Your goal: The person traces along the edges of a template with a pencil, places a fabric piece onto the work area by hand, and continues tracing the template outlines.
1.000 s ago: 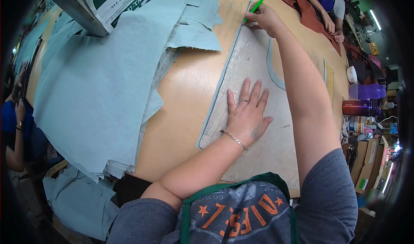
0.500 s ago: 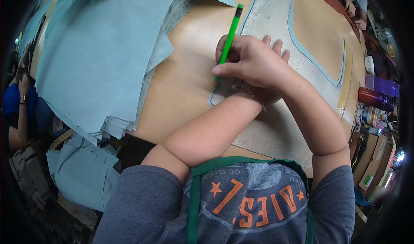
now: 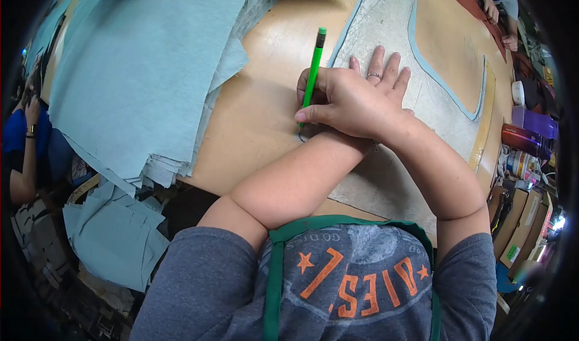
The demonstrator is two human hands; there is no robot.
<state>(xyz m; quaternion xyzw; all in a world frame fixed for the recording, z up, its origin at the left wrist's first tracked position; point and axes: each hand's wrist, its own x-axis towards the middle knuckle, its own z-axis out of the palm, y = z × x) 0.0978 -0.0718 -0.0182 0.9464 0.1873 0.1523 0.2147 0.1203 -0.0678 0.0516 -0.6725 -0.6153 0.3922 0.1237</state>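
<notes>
My right hand [image 3: 350, 100] grips a bright green pencil [image 3: 313, 69] with its tip down, beside the left edge of a grey, scratched pattern sheet [image 3: 386, 15]. Under my right wrist, my left arm crosses over, and my left hand [image 3: 389, 75] lies on the sheet with fingers spread and a ring on one. A light blue border [image 3: 414, 39] shows along parts of the sheet's outline. My arms hide the sheet's lower left part.
Layered pale blue sheets [image 3: 145, 69] cover the left of the tan table [image 3: 241, 130], and more hang below [image 3: 114, 238]. A yellow strip [image 3: 484, 124] lies at right. Boxes [image 3: 522, 220] stand beyond the right edge. Other people's hands [image 3: 491, 12] appear at top right and far left.
My right hand and the pencil have moved down along the sheet's edge, and the pencil stands more upright. More of my left hand's spread fingers now shows.
</notes>
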